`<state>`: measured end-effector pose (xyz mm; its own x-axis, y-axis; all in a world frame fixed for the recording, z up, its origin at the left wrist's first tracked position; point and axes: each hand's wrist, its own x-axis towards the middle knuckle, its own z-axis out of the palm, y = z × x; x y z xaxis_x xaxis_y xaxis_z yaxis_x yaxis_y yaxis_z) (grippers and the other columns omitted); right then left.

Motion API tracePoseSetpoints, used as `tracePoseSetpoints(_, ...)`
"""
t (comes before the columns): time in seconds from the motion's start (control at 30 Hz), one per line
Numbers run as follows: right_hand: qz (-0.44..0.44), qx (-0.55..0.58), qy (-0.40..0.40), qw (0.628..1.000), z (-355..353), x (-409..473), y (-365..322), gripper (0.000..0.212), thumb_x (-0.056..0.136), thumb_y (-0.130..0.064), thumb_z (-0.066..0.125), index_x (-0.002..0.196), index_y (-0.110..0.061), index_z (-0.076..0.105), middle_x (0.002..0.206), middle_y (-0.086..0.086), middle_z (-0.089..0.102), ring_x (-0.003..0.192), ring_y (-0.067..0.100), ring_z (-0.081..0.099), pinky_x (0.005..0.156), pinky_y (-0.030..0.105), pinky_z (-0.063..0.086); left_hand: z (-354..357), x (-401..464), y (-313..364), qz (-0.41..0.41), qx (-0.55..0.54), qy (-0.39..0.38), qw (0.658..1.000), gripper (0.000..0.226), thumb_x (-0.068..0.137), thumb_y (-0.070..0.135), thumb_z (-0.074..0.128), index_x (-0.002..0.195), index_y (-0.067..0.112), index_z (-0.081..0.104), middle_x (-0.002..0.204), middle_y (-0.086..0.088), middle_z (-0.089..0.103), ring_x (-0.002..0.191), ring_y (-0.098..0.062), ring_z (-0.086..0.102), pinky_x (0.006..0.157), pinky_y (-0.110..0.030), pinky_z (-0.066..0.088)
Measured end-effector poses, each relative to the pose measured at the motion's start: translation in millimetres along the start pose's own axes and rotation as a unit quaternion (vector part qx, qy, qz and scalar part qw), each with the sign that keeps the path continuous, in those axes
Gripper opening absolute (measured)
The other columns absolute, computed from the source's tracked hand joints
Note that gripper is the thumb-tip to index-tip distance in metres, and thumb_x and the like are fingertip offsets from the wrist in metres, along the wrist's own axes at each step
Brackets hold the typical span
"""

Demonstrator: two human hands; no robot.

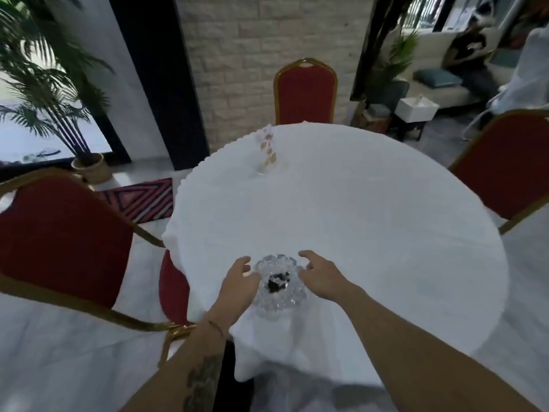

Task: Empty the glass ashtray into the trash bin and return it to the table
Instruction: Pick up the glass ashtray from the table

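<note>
Reaching in from the lower edge, two bare forearms are converging on the glass ashtray (280, 285), which is sitting near the close rim of the round tabletop (371, 233). Left of the scene, a red upholstered chair (59, 242) with a gold-toned frame is standing beside the tabletop. The left hand (239, 282), its forearm carrying a dark tattoo and a thin wrist band, is lying palm-inward against the ashtray's left side, fingers (244, 261) curved and spread; its grip is unclosed, and whether it is touching the glass cannot be told. The ashtray is clear, moulded with a bubbled, scalloped wall, and is holding a dark clump at its centre. The right hand (322, 276) is mirroring the left on the ashtray's right side, fingers arched and parted, its grip likewise unclosed on nothing. A white cloth with a scalloped hem is covering the tabletop and draping over its edge. A clear glass with a folded patterned napkin (267, 150) is standing well apart, toward the far rim.
</note>
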<state>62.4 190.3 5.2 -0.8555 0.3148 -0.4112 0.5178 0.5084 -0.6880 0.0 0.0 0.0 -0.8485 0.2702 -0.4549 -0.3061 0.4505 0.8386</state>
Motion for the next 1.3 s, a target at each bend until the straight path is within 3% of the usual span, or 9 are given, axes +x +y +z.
tracePoseSetpoints(0.23,0.060,0.078,-0.048,0.994,13.2,26.2,8.0,0.061,0.091,-0.018,0.050,0.147,-0.039,0.039,0.107,0.008,0.052,0.057,0.018,0.053,0.048,0.027,0.047,16.7,11.1,-12.5,-0.019,-0.014,0.009,1.000,0.047,0.093,0.020,0.058,0.138,0.031,0.054,0.140,0.001,0.058,0.120,-0.026,0.063,0.101,-0.050,0.057)
tracePoseSetpoints(0.4,0.016,0.013,-0.050,0.999,19.2,24.1,7.1,0.068,0.087,-0.017,0.054,0.148,-0.038,0.033,0.125,0.012,0.063,0.098,0.033,0.065,0.081,0.037,0.052,26.1,10.1,-13.8,0.003,0.038,0.039,0.999,0.057,0.092,-0.003,0.051,0.144,0.022,0.055,0.137,-0.002,0.064,0.116,-0.027,0.066,0.099,-0.038,0.056)
tracePoseSetpoints(0.6,0.011,0.068,-0.057,0.996,23.5,17.8,4.4,0.065,0.081,0.000,0.048,0.135,-0.037,0.041,0.094,0.009,0.063,0.074,0.026,0.060,0.062,0.032,0.049,20.0,-0.5,-25.1,-0.001,0.022,0.060,0.998,0.068,0.090,-0.005,0.050,0.149,0.028,0.050,0.142,0.001,0.062,0.112,-0.022,0.068,0.091,-0.035,0.060)
tracePoseSetpoints(0.73,0.011,0.106,-0.085,0.991,26.2,-2.2,-8.0,0.062,0.084,0.006,0.042,0.126,-0.039,0.042,0.095,0.008,0.060,0.072,0.026,0.066,0.053,0.028,0.049,3.6,-17.1,-27.0,0.003,0.013,0.055,0.998,0.069,0.090,-0.005,0.048,0.148,0.033,0.051,0.136,-0.005,0.066,0.077,-0.014,0.068,0.057,-0.018,0.052)
tracePoseSetpoints(0.87,0.003,0.132,-0.092,0.987,35.1,-23.5,-32.9,0.062,0.085,0.008,0.039,0.125,-0.039,0.045,0.095,0.008,0.060,0.078,0.030,0.074,0.053,0.030,0.052,-23.1,-38.1,-17.5,0.038,0.052,0.026,0.998,0.068,0.087,-0.009,0.051,0.146,0.026,0.049,0.132,0.004,0.063,0.106,-0.018,0.065,0.064,-0.004,0.048)
tracePoseSetpoints(1.0,-0.009,0.130,-0.096,0.987,56.3,-47.4,-61.4,0.064,0.088,0.010,0.037,0.129,-0.039,0.044,0.095,0.010,0.059,0.072,0.028,0.068,0.044,0.025,0.047,-60.9,-57.3,-21.9,0.059,0.077,0.016,0.995,0.061,0.087,-0.002,0.056,0.138,0.031,0.054,0.120,0.008,0.066,0.104,-0.012,0.063,0.069,-0.002,0.043)
tracePoseSetpoints(1.1,-0.011,0.144,-0.088,0.986,82.5,-68.5,-81.6,0.069,0.086,0.008,0.036,0.131,-0.044,0.045,0.107,0.013,0.062,0.092,0.040,0.071,0.066,0.044,0.062,-94.9,-71.0,-40.1,0.078,0.067,0.020,0.994,0.058,0.088,0.003,0.062,0.138,0.032,0.057,0.123,0.010,0.068,0.105,-0.007,0.065,0.062,0.003,0.044)
tracePoseSetpoints(1.17,-0.011,0.165,-0.079,0.983,100.3,-86.1,-94.9,0.070,0.088,0.010,0.037,0.135,-0.041,0.046,0.104,0.007,0.061,0.082,0.032,0.068,0.066,0.043,0.060,-115.9,-77.7,-54.9,0.087,0.066,0.019,0.994,0.059,0.086,0.003,0.064,0.137,0.033,0.059,0.125,0.011,0.069,0.107,-0.007,0.067,0.063,0.004,0.046)
tracePoseSetpoints(1.3,0.004,0.198,-0.072,0.978,147.1,-127.7,-115.0,0.064,0.089,0.009,0.044,0.136,-0.035,0.048,0.099,0.002,0.060,0.072,0.020,0.065,0.057,0.034,0.059,-161.2,-95.9,-92.9,0.101,0.054,-0.023,0.993,0.060,0.082,-0.002,0.063,0.121,0.044,0.067,0.120,0.011,0.075,0.104,-0.006,0.073,0.082,-0.019,0.061)
